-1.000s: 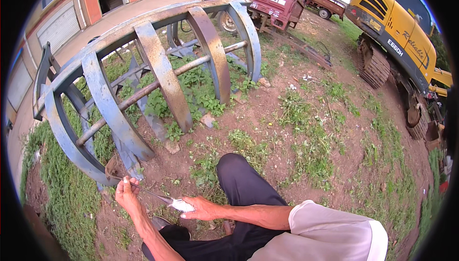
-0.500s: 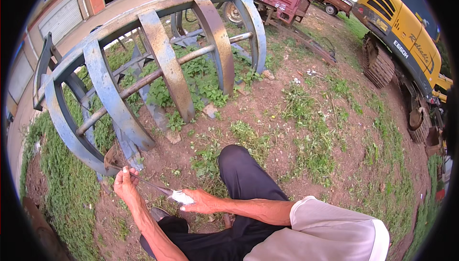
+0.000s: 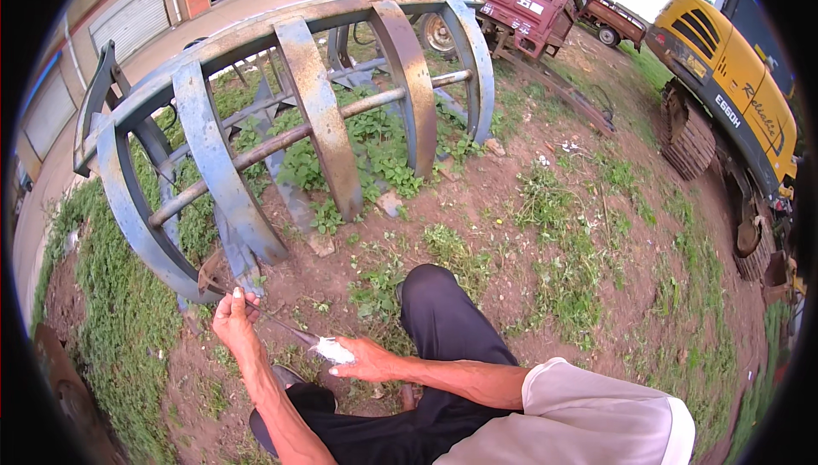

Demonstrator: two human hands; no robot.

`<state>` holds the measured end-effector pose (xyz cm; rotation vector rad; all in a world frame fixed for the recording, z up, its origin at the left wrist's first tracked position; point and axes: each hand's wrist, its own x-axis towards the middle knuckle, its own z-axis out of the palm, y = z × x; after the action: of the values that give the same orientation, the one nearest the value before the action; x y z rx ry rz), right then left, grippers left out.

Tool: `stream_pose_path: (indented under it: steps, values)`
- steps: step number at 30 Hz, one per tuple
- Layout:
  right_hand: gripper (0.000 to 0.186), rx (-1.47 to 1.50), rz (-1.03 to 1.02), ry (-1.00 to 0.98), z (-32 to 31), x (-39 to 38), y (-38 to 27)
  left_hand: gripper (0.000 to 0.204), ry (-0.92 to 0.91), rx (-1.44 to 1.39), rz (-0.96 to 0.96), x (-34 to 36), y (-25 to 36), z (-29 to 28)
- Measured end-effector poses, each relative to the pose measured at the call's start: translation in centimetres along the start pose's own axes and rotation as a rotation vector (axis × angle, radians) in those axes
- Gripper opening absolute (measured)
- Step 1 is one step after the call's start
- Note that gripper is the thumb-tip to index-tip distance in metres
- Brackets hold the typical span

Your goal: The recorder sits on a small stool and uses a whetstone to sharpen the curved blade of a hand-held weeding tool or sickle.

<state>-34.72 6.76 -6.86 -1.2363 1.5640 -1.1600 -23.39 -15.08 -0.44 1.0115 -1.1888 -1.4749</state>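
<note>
Across my lap side lies a small hoe, with a slim dark neck and a rusty, curved blade at its far left end. My left hand pinches the neck close to the blade, thumb and fingertips pressed together. A white cloth-like wad covers the thicker part of the tool. My right hand is closed around this white wad, and its palm hides the rest of the handle. The blade is near the lower end of a blue curved metal bar; whether they touch I cannot tell.
A large rusty blue metal grapple frame stands just ahead on weedy soil. Behind it is a red cargo vehicle. A yellow excavator with tracks stands at the right. Buildings with shutter doors line the far left.
The view has shifted slightly left, so the surroundings appear farther right. Both hands keep their grip on the hoe, with little visible movement.
</note>
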Motion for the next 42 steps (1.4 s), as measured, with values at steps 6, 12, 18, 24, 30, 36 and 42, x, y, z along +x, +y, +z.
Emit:
stream_pose_path:
  steps: [6,12,18,24,30,36,42]
  values:
    - [0.051,0.008,0.016,-0.014,0.2,0.0,0.1,0.014,0.028,-0.007,0.016,-0.4,0.3,0.1]
    - [0.062,-0.043,0.021,0.024,0.2,0.0,1.1,0.015,-0.016,0.032,0.046,-0.3,0.4,0.7]
    - [0.072,-0.040,0.040,0.036,-0.5,-0.3,0.0,0.016,-0.007,0.005,0.116,-1.4,1.1,1.3]
    - [0.077,-0.020,0.001,0.093,-0.4,-0.6,1.0,0.017,-0.048,0.034,0.077,-0.8,0.6,1.8]
    - [0.074,0.012,0.018,0.074,-0.9,-1.0,1.5,0.018,-0.114,0.048,0.076,-0.3,-0.2,1.7]
    - [0.066,0.080,0.025,0.035,-1.0,-1.4,1.2,0.019,-0.133,0.057,0.057,-0.5,-0.5,1.7]
    - [0.060,-0.004,0.003,0.046,-0.8,-1.3,2.5,0.019,-0.138,0.051,0.139,-1.8,-0.2,2.8]
